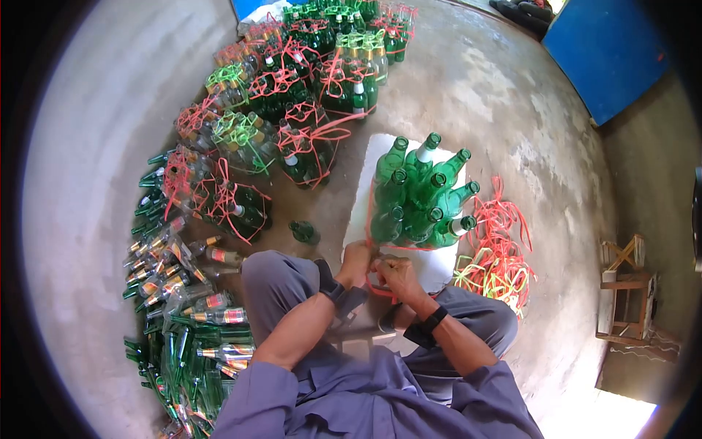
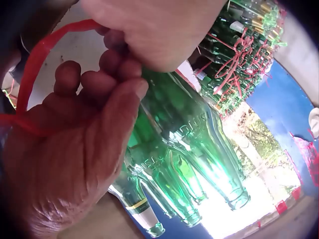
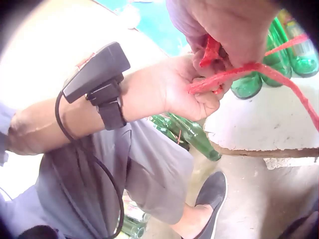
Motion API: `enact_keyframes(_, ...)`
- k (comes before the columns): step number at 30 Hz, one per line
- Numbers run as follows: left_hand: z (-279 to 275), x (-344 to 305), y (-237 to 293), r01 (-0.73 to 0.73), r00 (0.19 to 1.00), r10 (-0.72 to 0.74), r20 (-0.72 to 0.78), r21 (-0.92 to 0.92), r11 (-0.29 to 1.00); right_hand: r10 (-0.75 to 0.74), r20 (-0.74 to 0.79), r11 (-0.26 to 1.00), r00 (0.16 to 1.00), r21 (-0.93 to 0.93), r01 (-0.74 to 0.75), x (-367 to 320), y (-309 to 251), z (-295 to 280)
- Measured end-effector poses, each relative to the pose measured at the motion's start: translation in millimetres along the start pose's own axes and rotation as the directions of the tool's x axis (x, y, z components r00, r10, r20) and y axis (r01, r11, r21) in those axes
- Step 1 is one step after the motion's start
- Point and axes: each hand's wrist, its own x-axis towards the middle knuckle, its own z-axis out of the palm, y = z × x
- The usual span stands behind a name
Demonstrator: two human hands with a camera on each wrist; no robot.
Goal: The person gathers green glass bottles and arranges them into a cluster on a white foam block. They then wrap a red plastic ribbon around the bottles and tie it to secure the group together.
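Observation:
Several green bottles (image 1: 420, 190) stand grouped upright on a white board (image 1: 358, 212), with red strap (image 1: 420, 249) around their lower part. At the near side of the group, the left hand (image 1: 357, 263) and right hand (image 1: 397, 276) meet. In the right wrist view both hands pinch red strap (image 3: 229, 77), the right hand (image 3: 229, 25) above the left hand (image 3: 184, 89). The left wrist view has the left hand (image 2: 75, 149) with curled fingers beside the bottles (image 2: 189, 124), a loop of red strap (image 2: 37, 59) passing over it; its fingertips are partly hidden.
Loose red and yellow-green straps (image 1: 497, 256) lie right of the board. Strapped bottle bundles (image 1: 292, 80) stand at the back left. Loose bottles (image 1: 183, 314) are piled at the left, and one green bottle (image 1: 303, 233) lies near the left knee. A wooden stool (image 1: 627, 300) is at the right.

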Motion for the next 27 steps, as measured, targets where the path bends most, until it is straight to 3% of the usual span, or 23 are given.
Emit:
enact_keyframes(4, -2.6, -2.6, 4.2, -0.048, 0.999, 0.048, 0.025, 0.014, 0.999, -0.043, 0.074, 0.997, 0.996, -0.067, 0.048, -8.1, -4.8, -2.7)
enact_keyframes(8, -6.6, -2.7, 4.4, -0.015, 1.0, 0.013, 0.025, 0.086, 0.996, -0.009, 0.067, 0.998, 0.998, -0.057, 0.013, -3.9, 24.5, -3.6)
enact_keyframes(10, -9.5, 4.1, -4.0, -0.104, 0.994, 0.101, 0.041, 0.071, 0.992, 0.199, -0.031, 0.951, 0.979, 0.248, -0.186, -6.3, 26.9, -5.2)
enact_keyframes(14, -8.4, 1.8, -0.9, -0.049, 0.998, 0.045, 0.036, 0.121, 0.991, 0.139, -0.103, 0.979, 0.985, 0.166, -0.121, 1.6, 62.8, -38.6)
enact_keyframes(16, -6.4, 3.2, -1.4, -0.058, 0.998, 0.056, 0.021, 0.107, 0.993, 0.316, -0.237, 0.91, 0.919, 0.35, -0.223, 5.9, 66.9, -60.2)
enact_keyframes(18, -7.3, 5.9, -4.5, -0.066, 0.998, 0.065, 0.013, 0.086, 0.994, 0.387, -0.367, 0.872, 0.846, 0.444, -0.207, 14.1, 57.3, -83.3)
enact_keyframes(19, -7.2, 5.3, -5.0, -0.068, 0.998, 0.068, 0.004, 0.068, 0.995, 0.44, -0.447, 0.802, 0.778, 0.586, -0.117, 14.6, 43.0, -89.9)
enact_keyframes(20, -7.0, 5.3, -5.0, -0.071, 0.997, 0.071, 0.007, 0.063, 0.995, 0.457, -0.451, 0.811, 0.767, 0.566, -0.151, 21.6, 58.8, -108.4)
enact_keyframes(23, -3.1, 0.1, 1.8, -0.022, 1.0, 0.023, -0.003, 0.051, 0.998, 0.469, -0.505, 0.768, 0.725, 0.639, -0.052, 7.9, 36.1, -126.0)
enact_keyframes(25, -1.9, -0.3, 1.1, -0.021, 1.0, 0.022, -0.016, 0.081, 0.997, 0.342, -0.584, 0.815, 0.736, 0.574, 0.077, -9.8, 20.6, -124.9)
enact_keyframes(26, -0.6, -0.4, 1.1, -0.018, 1.0, 0.02, -0.016, 0.074, 0.997, 0.341, -0.586, 0.819, 0.735, 0.569, 0.074, -14.6, 11.7, -122.4)
enact_keyframes(27, 1.1, -0.9, 0.9, -0.025, 0.999, 0.027, -0.027, 0.055, 0.998, 0.33, -0.566, 0.89, 0.755, 0.454, -0.049, -19.0, 2.9, -116.9)
